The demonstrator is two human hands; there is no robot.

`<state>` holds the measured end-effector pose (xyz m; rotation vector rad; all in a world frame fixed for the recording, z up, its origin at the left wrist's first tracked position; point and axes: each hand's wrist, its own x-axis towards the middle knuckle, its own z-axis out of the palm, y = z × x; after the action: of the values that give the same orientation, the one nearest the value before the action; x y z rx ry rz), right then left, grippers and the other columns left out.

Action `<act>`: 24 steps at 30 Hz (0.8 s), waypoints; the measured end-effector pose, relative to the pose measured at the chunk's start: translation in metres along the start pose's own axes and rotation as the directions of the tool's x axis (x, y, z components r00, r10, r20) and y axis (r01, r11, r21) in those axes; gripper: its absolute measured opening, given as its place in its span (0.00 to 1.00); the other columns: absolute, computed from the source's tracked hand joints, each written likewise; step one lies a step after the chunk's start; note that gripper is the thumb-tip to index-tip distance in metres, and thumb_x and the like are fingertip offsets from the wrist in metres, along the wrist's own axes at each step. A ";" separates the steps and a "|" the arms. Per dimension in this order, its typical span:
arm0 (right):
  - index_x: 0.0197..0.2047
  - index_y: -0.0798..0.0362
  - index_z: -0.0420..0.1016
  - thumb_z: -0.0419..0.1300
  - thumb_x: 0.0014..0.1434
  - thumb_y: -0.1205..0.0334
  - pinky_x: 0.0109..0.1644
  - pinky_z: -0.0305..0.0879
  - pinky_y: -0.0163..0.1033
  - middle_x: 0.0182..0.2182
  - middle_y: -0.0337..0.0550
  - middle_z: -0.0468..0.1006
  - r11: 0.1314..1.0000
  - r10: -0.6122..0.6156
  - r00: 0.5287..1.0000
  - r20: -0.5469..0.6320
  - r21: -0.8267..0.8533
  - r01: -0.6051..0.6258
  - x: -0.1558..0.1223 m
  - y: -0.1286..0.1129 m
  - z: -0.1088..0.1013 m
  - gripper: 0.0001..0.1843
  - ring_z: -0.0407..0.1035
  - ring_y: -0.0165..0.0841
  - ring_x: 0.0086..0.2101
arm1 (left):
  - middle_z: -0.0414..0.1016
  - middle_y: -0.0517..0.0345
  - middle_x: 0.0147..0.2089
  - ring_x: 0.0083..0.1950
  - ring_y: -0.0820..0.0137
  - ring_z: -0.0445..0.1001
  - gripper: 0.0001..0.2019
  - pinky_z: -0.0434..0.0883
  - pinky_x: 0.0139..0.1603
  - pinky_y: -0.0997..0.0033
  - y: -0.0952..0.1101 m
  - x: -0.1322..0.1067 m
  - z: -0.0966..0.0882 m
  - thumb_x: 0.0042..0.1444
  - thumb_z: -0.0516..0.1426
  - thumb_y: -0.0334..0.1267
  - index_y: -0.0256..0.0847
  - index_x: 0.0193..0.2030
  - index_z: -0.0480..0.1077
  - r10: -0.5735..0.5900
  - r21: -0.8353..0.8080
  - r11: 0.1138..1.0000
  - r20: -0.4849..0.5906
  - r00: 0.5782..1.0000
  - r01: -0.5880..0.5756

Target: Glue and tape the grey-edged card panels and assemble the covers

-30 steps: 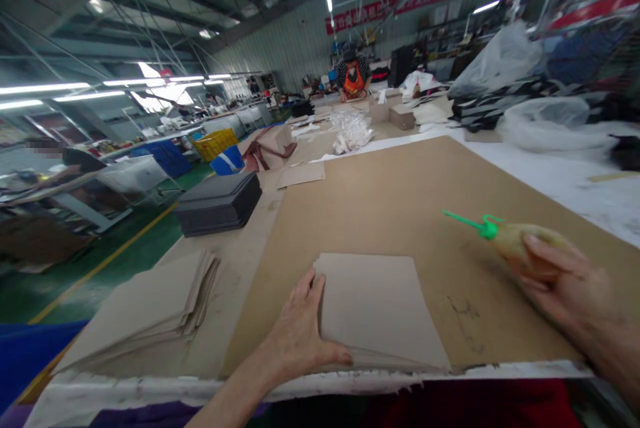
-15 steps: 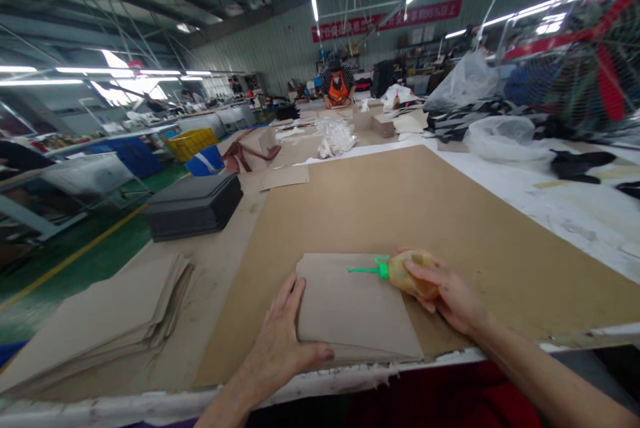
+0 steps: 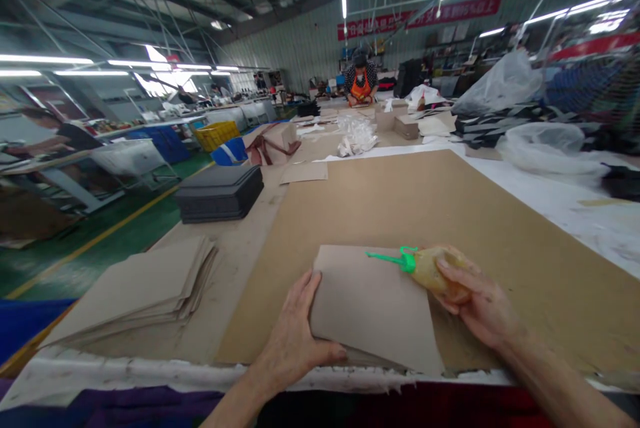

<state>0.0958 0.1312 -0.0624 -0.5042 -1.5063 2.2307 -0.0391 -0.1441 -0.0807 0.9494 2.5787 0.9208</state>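
Note:
A small stack of grey-brown card sheets (image 3: 373, 308) lies at the near edge of a large brown board (image 3: 450, 215). My left hand (image 3: 295, 335) presses on the stack's left edge, fingers along the side and thumb under the near corner. My right hand (image 3: 480, 308) is wrapped round a yellowish squeeze bottle (image 3: 435, 271). Its green nozzle (image 3: 387, 257) points left over the top right part of the sheets.
A fanned pile of card sheets (image 3: 145, 288) lies to the left, with a stack of dark trays (image 3: 220, 193) behind it. Plastic bags and dark material (image 3: 540, 128) crowd the right side. A person in an orange apron (image 3: 361, 81) works at the far end.
My right hand has brought the bottle in from the right, so its nozzle now hangs over the sheets. My left hand has stayed on the stack's left edge.

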 end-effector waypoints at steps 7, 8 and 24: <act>0.41 0.52 0.77 0.70 0.47 0.48 0.15 0.51 0.27 0.25 0.39 0.73 0.975 0.144 0.968 0.206 -0.194 -0.103 0.007 -0.018 0.005 0.21 0.59 0.25 0.19 | 0.52 0.43 0.64 0.66 0.48 0.56 0.63 0.55 0.68 0.44 -0.003 -0.006 -0.001 0.20 0.75 0.40 0.40 0.68 0.55 0.041 -0.153 0.986 -0.168 0.985 -0.067; 0.41 0.52 0.78 0.70 0.47 0.48 0.17 0.54 0.28 0.26 0.40 0.74 0.973 0.150 0.965 0.213 -0.205 -0.106 0.008 -0.019 0.004 0.21 0.61 0.26 0.20 | 0.55 0.45 0.61 0.64 0.48 0.58 0.62 0.57 0.67 0.44 -0.001 -0.007 -0.004 0.19 0.75 0.40 0.40 0.68 0.57 0.036 -0.169 0.983 -0.198 0.979 -0.070; 0.37 0.49 0.77 0.73 0.41 0.50 0.26 0.68 0.32 0.33 0.40 0.79 0.997 -0.037 0.997 -0.060 -0.071 0.033 0.017 -0.035 0.019 0.20 0.71 0.33 0.29 | 0.75 0.48 0.57 0.58 0.59 0.72 0.32 0.72 0.56 0.62 0.076 0.009 0.023 0.51 0.66 0.35 0.44 0.64 0.63 -0.408 -0.982 -0.120 -0.087 0.909 -0.148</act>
<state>0.0758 0.1369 -0.0240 -0.5585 -1.5543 2.1227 0.0013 -0.0825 -0.0507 -0.0916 1.0824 2.5471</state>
